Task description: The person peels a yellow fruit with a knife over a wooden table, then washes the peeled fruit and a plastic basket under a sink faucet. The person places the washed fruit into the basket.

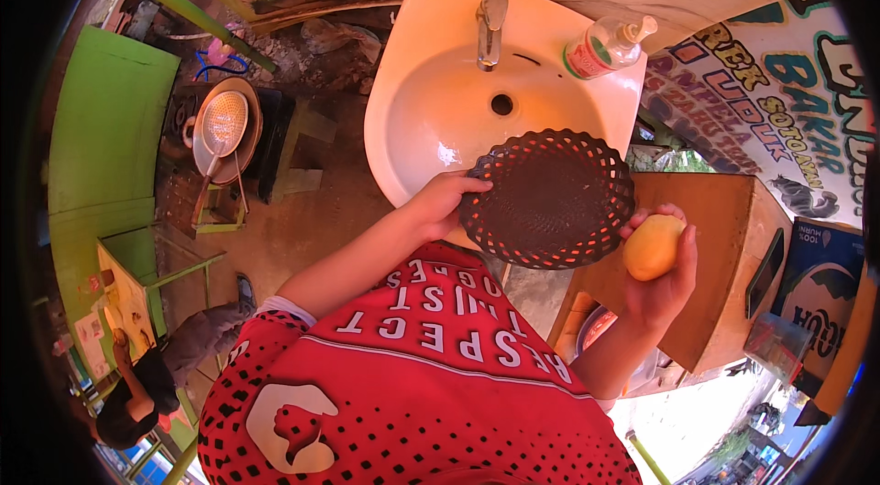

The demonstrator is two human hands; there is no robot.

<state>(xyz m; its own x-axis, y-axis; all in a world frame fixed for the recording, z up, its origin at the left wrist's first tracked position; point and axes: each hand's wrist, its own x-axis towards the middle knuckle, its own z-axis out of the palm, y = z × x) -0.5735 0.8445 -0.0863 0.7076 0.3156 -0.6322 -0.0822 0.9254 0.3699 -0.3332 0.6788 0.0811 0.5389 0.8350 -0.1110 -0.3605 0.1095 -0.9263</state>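
My left hand [443,203] grips the near-left rim of a dark plastic woven-edge basket plate [550,199], its thumb lying over the edge. The plate is held over the front of a white ceramic washbasin [392,59] and hides part of its bowl. Nothing lies on the plate. To the right of it, my right hand [663,279] holds a yellow-orange fruit [653,248], possibly a mango, with the fingers curled around it. The right fingertips are close to the plate's rim; whether they touch it I cannot tell.
A chrome faucet [491,28] rises behind the basin's drain [502,104]. A pump soap bottle [605,48] stands on the basin's right corner. Right of me is a wooden cabinet [694,210]. At left are a wok with a strainer [225,124] and a seated person [137,402].
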